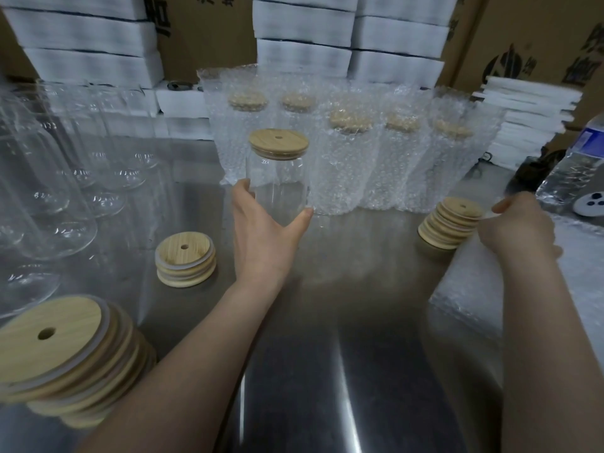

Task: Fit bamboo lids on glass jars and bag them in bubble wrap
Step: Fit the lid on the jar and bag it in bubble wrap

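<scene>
A clear glass jar [277,188] with a bamboo lid [278,143] stands upright at the table's centre. My left hand [264,233] grips its lower part, thumb on the right side and fingers on the left. My right hand [519,227] sits at the right, fingers curled and pinching the edge of a bubble wrap bag [483,289] that lies flat beside a stack of bamboo lids [452,223]. Behind the jar stands a row of several lidded jars in bubble wrap bags [353,158].
Several empty glass jars [49,191] crowd the left. Two more lid stacks sit at the near left [65,354] and centre left [185,259]. A plastic water bottle [575,168] stands at the right. White foam stacks [91,44] and cardboard boxes line the back of the steel table [343,354].
</scene>
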The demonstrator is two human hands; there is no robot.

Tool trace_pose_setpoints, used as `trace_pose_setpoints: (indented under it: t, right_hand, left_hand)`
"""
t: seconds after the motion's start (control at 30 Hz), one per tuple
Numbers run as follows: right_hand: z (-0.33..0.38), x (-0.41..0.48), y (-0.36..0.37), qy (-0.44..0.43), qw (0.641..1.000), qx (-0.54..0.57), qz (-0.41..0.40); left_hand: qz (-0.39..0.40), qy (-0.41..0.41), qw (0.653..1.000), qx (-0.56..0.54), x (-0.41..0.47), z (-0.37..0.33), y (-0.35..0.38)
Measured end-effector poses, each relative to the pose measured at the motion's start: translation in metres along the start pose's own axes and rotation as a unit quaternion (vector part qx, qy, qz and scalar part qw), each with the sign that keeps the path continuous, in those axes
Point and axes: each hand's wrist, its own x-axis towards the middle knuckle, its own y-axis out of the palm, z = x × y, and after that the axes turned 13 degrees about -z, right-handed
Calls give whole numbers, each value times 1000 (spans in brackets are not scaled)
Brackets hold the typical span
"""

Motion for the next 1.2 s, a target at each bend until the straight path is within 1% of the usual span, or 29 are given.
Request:
trace_pose_setpoints:
  t: [0.07,0.2,0.27,0.33,0.4,0.47,0.53,0.57,0.6,0.67,0.7,0.77,0.83,0.87,0.97,1.03,1.13,1.2]
  right_hand:
    - [0,-1,-2,-7,999,23,-31]
    - [2,-4,-6,-45,983,94,-151]
    - [4,-8,-6,-89,962,155,-207]
    - [8,-15,-6,-129,934,226,-244]
    - [15,-25,-6,-147,916,280,-247]
    - [24,-36,-6,-168,901,332,-221]
    - [29,-47,-4,-190,884,387,-181]
    - [31,-51,-3,-196,874,415,-159]
    - [34,-56,-2,-198,866,439,-136]
    - [39,-64,0,-198,855,470,-94]
    - [40,-68,2,-201,850,480,-77]
    - [42,-75,6,-206,843,495,-48]
    - [43,-81,11,-209,840,499,-27]
    - [44,-83,14,-211,840,500,-20]
    - [45,-88,22,-215,836,505,1]
    - [44,-90,27,-215,833,509,14]
    - [44,-93,30,-213,832,511,28]
    - [44,-96,30,-207,831,514,47]
  left_hand:
    - [-6,7,1000,2,-1,-2,-2]
    - [-46,46,998,5,-3,-11,-8]
    - [-91,98,991,26,-5,-18,-13]
    - [-148,179,973,6,-6,-27,-17]
    - [-191,269,944,-33,-10,-35,-20]
    - [-194,338,919,-52,-16,-43,-22]
    - [-142,378,912,-68,-22,-47,-21]
    - [-94,379,917,-82,-26,-48,-21]
    - [-27,353,930,-99,-30,-49,-21]
    - [137,229,958,-107,-38,-51,-19]
    - [204,167,959,-99,-42,-50,-16]
    - [291,56,949,-107,-45,-47,-9]
    - [360,-49,920,-149,-44,-45,-5]
    - [386,-81,904,-165,-44,-43,-4]
    - [418,-117,876,-212,-44,-39,-1]
    - [420,-114,867,-241,-44,-38,0]
    - [402,-104,885,-209,-41,-39,-1]
    - [384,-133,892,-196,-38,-37,-1]
